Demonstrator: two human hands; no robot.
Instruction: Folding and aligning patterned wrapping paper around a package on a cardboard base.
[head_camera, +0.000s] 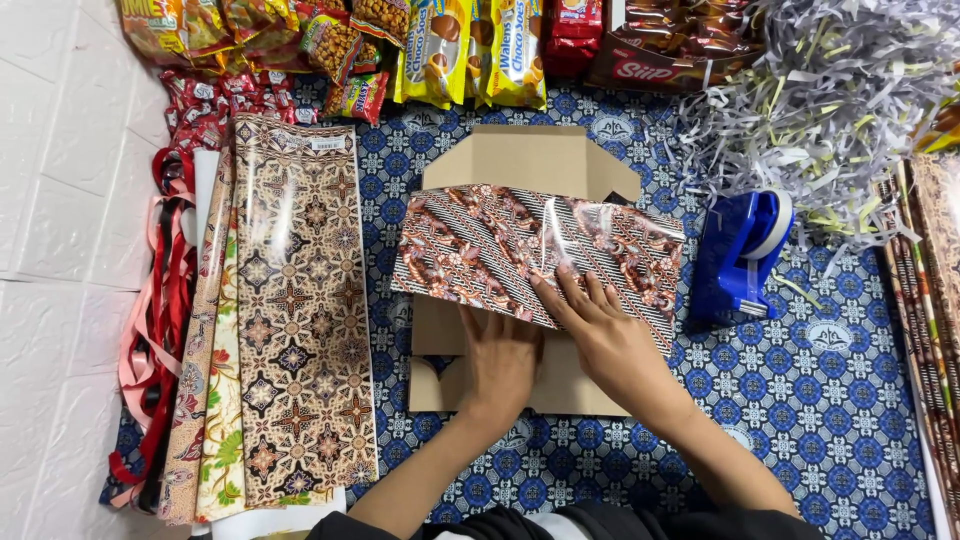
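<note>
Head view: the left hand (500, 365) lies flat, fingers together, on the cardboard (520, 160), just near of the wrapping sheet (470, 245). The right hand (600, 335) presses open-palmed on the sheet's near edge, fingers spread, gripping nothing. The sheet lies across the cardboard's middle, mostly beyond both hands. A blue tape dispenser (740, 255) stands to the right, paper rolls (290, 320) lie left.

Gift-packing floor spot; snack packets (440, 45), wrapping sheets (300, 310), shredded paper (830, 110)

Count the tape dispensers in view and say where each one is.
1. The blue tape dispenser sits on the patterned cloth, right of the wrapped cardboard, below the shredded paper. Others may be hidden.
</note>
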